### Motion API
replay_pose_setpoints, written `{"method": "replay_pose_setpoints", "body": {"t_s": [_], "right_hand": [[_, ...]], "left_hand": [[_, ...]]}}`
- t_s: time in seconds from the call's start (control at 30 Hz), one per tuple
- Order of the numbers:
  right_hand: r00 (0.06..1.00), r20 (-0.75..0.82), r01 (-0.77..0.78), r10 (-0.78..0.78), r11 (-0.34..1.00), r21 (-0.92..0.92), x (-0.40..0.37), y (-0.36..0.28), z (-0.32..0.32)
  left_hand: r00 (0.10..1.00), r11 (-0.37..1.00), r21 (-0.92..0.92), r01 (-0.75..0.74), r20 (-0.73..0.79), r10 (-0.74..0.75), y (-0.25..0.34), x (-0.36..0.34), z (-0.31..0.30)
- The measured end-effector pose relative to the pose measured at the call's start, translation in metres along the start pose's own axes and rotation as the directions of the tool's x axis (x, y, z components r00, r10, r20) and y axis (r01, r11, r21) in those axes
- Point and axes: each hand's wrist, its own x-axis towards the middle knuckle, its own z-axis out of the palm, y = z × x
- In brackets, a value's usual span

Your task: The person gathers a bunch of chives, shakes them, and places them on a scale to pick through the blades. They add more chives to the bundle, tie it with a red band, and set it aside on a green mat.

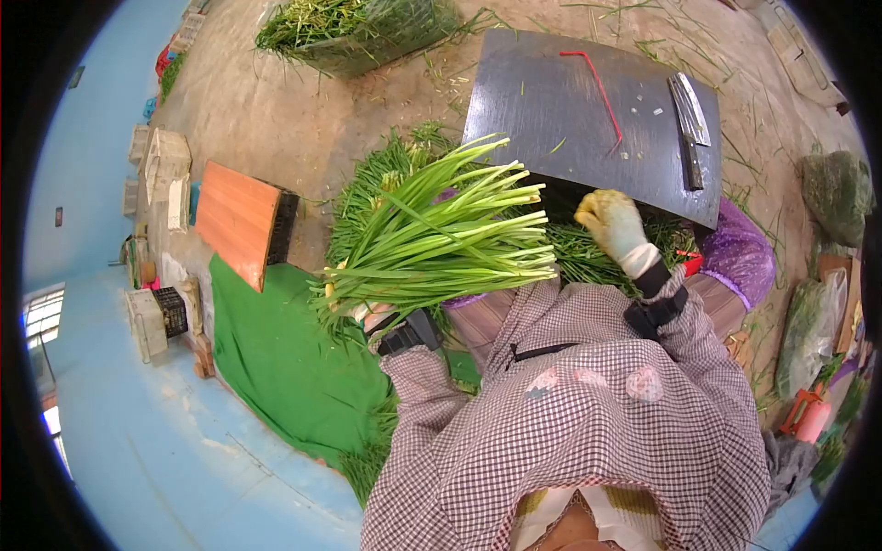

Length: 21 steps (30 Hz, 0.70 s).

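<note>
With the left hand (369,315), mostly hidden beneath leaves, holding a bunch of green stalks (450,230), pale ends pointing toward the right hand (614,223). Curling the gloved right hand by the near edge of a dark board (551,101); cannot tell whether around anything. Can see loose greens (588,257) just below the right hand, a knife (693,163) and red strip (602,90) beyond it on the board, green cloth (285,367) near the left hand.
</note>
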Motion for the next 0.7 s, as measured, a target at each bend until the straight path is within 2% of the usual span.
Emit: {"method": "replay_pose_setpoints", "body": {"t_s": [0.03,0.07,0.1,0.13,0.17,0.2,0.23,0.3,0.33,0.37,0.4,0.43,0.47,0.5,0.53,0.57,0.6,0.63,0.67,0.7], "right_hand": [[0.997,0.026,-0.07,0.075,0.984,-0.166,-0.004,-0.003,-0.014],[0.993,-0.115,-0.013,0.006,0.998,-0.064,-0.012,-0.013,-0.02],[0.981,-0.167,0.1,-0.102,0.995,-0.026,-0.014,-0.023,-0.018],[0.986,-0.092,0.14,-0.14,0.99,-0.016,-0.016,-0.044,-0.023],[0.983,-0.022,0.181,-0.181,0.983,-0.004,-0.014,-0.067,-0.028],[0.991,0.045,0.129,-0.127,0.991,-0.046,-0.009,-0.081,-0.02],[0.991,0.111,0.08,-0.07,0.993,-0.089,-0.004,-0.09,-0.007],[0.991,0.034,0.126,-0.128,0.991,0.053,0.014,-0.085,0.035],[0.987,-0.026,0.161,-0.159,0.976,0.144,0.022,-0.083,0.055],[0.979,-0.086,0.199,-0.184,0.952,0.232,0.025,-0.078,0.071],[0.98,-0.051,0.197,-0.19,0.957,0.215,0.026,-0.08,0.07],[0.981,-0.064,0.188,-0.185,0.982,0.035,0.024,-0.083,0.059],[0.98,-0.078,0.171,-0.184,0.974,-0.149,0.022,-0.089,0.041],[0.979,-0.089,0.147,-0.185,0.933,-0.328,0.021,-0.093,0.025],[0.987,-0.07,0.084,-0.146,0.83,-0.551,0.022,-0.091,0.015],[0.996,0.0,0.079,-0.093,0.839,-0.539,0.022,-0.065,0.025],[0.995,0.007,0.087,-0.095,0.875,-0.476,0.015,-0.05,0.019],[0.997,0.011,0.069,-0.073,0.869,-0.489,0.005,-0.03,0.018],[1.0,0.013,-0.003,0.012,0.851,-0.526,-0.006,-0.01,0.016],[0.987,0.083,-0.061,0.137,0.8,-0.597,-0.013,0.011,0.012]], "left_hand": [[0.992,0.992,-0.003,-0.127,0.007,0.127,-0.013,0.002,-0.003],[0.968,0.967,-0.048,-0.25,0.009,0.251,-0.026,0.004,-0.005],[0.929,0.925,-0.095,-0.368,0.01,0.371,-0.04,0.009,-0.002],[0.875,0.86,-0.181,-0.477,-0.004,0.484,-0.055,0.021,0.013],[0.895,0.88,-0.177,-0.44,-0.001,0.447,-0.049,0.019,0.008],[0.912,0.899,-0.173,-0.403,0.002,0.409,-0.042,0.017,0.002],[0.977,0.974,-0.078,-0.211,0.007,0.212,-0.008,-0.01,-0.035],[0.993,0.999,0.028,0.019,-0.116,-0.015,0.011,-0.015,-0.025],[0.975,0.998,0.036,0.043,-0.22,-0.034,0.004,0.005,0.026],[0.969,0.997,0.041,-0.07,-0.234,0.078,-0.005,0.008,0.029],[0.951,0.982,0.048,-0.184,-0.245,0.19,-0.014,0.012,0.035],[0.92,0.954,0.059,-0.293,-0.252,0.298,-0.022,0.014,0.037],[0.8,0.84,0.003,-0.543,-0.3,0.519,-0.034,0.012,0.019],[0.623,0.657,-0.038,-0.753,-0.361,0.694,-0.042,0.007,0.0],[0.588,0.654,0.023,-0.756,-0.416,0.694,-0.041,-0.005,-0.02],[0.547,0.651,0.082,-0.754,-0.469,0.693,-0.034,-0.021,-0.039],[0.598,0.707,0.092,-0.701,-0.465,0.653,-0.029,-0.028,-0.043],[0.646,0.759,0.104,-0.643,-0.459,0.61,-0.024,-0.034,-0.046],[0.768,0.851,0.079,-0.519,-0.394,0.505,-0.022,-0.035,-0.041],[0.849,0.984,0.098,-0.151,-0.497,0.18,-0.002,-0.027,-0.008]]}}
